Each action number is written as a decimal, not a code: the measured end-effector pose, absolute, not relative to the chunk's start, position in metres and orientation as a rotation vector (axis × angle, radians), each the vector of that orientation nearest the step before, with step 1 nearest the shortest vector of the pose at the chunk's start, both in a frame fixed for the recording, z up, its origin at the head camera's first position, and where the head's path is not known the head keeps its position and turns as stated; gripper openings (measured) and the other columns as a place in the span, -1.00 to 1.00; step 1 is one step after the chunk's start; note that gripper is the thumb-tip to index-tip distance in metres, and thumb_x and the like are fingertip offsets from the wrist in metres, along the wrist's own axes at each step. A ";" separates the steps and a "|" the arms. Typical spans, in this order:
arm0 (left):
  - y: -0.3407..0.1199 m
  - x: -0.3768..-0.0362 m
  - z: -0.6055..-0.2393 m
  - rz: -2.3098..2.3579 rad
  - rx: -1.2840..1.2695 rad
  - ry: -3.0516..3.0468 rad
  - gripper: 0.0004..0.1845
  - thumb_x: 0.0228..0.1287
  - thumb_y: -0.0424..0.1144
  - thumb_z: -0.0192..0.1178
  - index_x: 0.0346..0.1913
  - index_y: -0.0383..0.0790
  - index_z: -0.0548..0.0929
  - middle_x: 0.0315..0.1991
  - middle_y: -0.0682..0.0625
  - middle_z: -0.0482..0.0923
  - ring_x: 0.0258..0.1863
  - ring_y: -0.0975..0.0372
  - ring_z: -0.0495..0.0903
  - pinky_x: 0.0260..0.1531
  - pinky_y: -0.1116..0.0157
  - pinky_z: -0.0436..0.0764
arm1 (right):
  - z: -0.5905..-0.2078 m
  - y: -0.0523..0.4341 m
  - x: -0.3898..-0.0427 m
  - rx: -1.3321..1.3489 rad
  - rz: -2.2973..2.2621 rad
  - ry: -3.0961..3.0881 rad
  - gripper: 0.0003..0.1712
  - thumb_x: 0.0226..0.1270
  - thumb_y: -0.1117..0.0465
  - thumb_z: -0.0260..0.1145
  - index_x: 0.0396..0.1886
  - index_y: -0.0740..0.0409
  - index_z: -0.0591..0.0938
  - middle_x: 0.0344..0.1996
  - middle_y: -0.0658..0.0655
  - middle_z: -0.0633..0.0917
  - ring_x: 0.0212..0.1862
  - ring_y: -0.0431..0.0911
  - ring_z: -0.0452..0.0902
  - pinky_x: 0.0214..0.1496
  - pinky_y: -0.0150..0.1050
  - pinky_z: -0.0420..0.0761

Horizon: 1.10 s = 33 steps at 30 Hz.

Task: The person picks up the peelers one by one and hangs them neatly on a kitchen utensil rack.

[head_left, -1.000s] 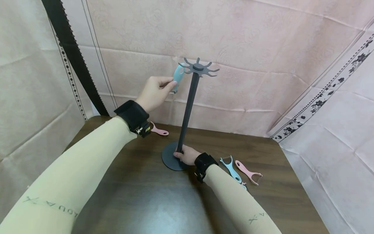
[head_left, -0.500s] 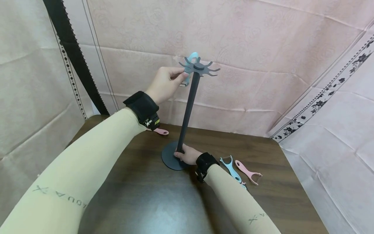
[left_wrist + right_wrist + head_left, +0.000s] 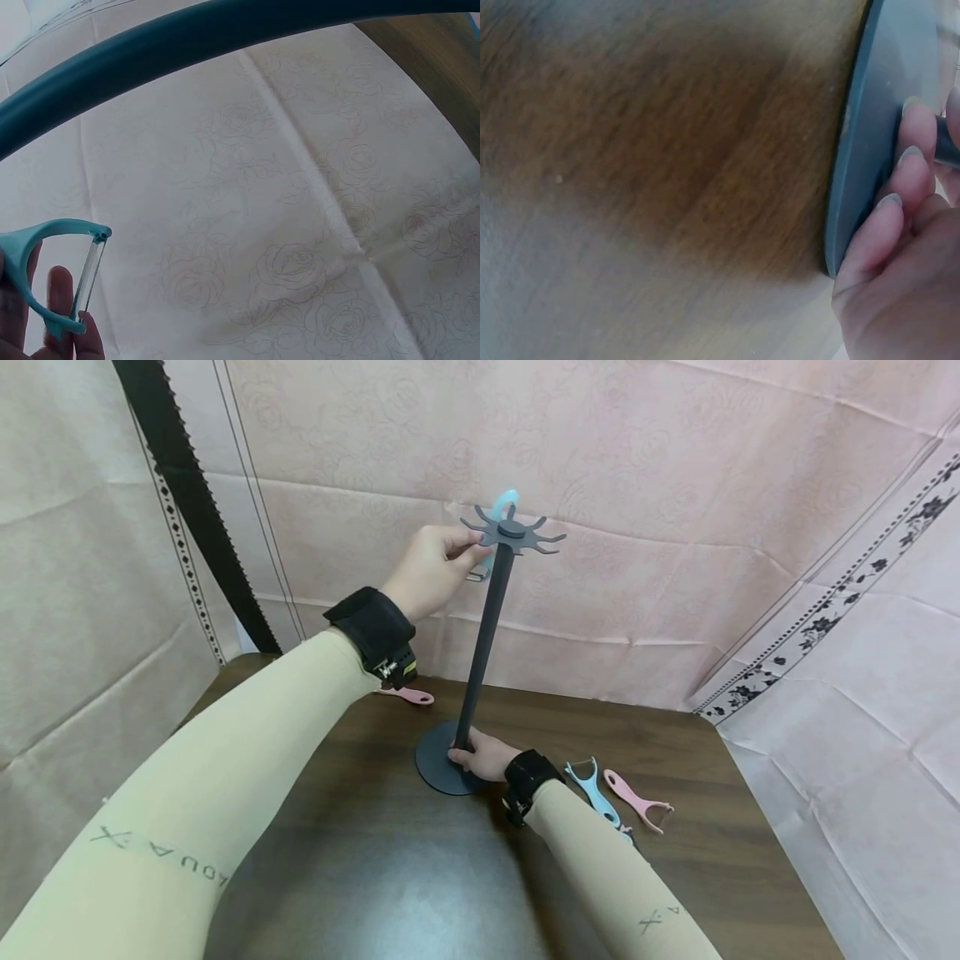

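My left hand pinches a light blue Y-shaped vegetable peeler just behind the hooked top of a dark grey stand. The peeler's handle end rises above the hooks, its blade end pointing down. In the left wrist view, the forked head of the peeler and its blade show beside several fingers, while the stand's pole crosses above. Whether the handle's hole touches a hook cannot be told. Low on the pole, my right hand grips the stand beside its round base; its fingers lie over the base.
On the brown wooden table, a blue peeler and a pink peeler lie right of the stand. Another blue piece is partly hidden by the right sleeve. A pink peeler lies behind the left wrist. Pale patterned cloth hangs behind.
My left hand has moved right and up, bringing the blue peeler from left of the stand to behind its hooks. My right hand stays at the pole's foot.
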<state>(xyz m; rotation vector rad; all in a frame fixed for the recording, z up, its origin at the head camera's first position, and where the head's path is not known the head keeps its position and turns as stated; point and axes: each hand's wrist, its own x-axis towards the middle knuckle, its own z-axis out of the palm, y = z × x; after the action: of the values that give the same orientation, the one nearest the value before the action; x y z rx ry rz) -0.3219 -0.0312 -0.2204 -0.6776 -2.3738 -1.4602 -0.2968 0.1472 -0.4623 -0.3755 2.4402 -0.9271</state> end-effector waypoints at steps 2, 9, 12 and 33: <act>-0.030 -0.322 -0.222 -1.465 -0.671 -2.381 -0.67 0.43 -0.08 0.11 0.12 -0.12 0.66 0.06 0.10 0.61 -0.26 0.28 0.41 -0.39 0.35 0.34 | -0.462 0.148 -0.297 -0.378 -0.925 2.439 -0.73 0.50 -0.02 0.10 0.06 -0.02 0.47 -0.21 0.02 0.62 -0.12 -0.08 0.53 -0.04 -0.14 0.47; -0.029 -0.321 -0.226 -1.427 -0.665 -2.403 -0.68 0.41 -0.04 0.12 0.04 -0.11 0.71 0.14 0.10 0.57 -0.02 0.39 0.45 -0.20 0.39 0.41 | -0.459 0.148 -0.297 -0.382 -0.904 2.441 -0.71 0.50 -0.03 0.09 0.08 -0.03 0.46 -0.18 0.01 0.62 -0.11 -0.07 0.53 -0.02 -0.12 0.47; -0.027 -0.319 -0.226 -1.419 -0.667 -2.429 -0.68 0.42 -0.07 0.13 0.09 -0.11 0.69 0.08 0.09 0.60 0.00 0.38 0.49 -0.05 0.38 0.46 | -0.461 0.148 -0.297 -0.382 -0.898 2.447 -0.70 0.50 -0.03 0.10 0.09 -0.04 0.46 -0.18 0.00 0.62 -0.11 -0.08 0.54 -0.02 -0.11 0.47; -0.045 -0.312 -0.248 -1.341 -0.810 -2.434 -0.64 0.46 -0.10 0.07 0.21 -0.11 0.60 0.13 0.08 0.58 0.12 0.40 0.50 0.13 0.39 0.41 | -0.462 0.146 -0.297 -0.376 -0.913 2.441 -0.74 0.50 0.00 0.11 0.04 0.00 0.48 -0.19 0.03 0.60 -0.12 -0.07 0.54 -0.01 -0.11 0.47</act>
<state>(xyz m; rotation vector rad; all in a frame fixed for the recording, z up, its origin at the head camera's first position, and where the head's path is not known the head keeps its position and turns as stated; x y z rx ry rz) -0.3124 -0.0452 -0.2479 -0.8103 -2.4338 -1.3411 -0.2971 0.1460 -0.4622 -0.3760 2.4411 -0.9134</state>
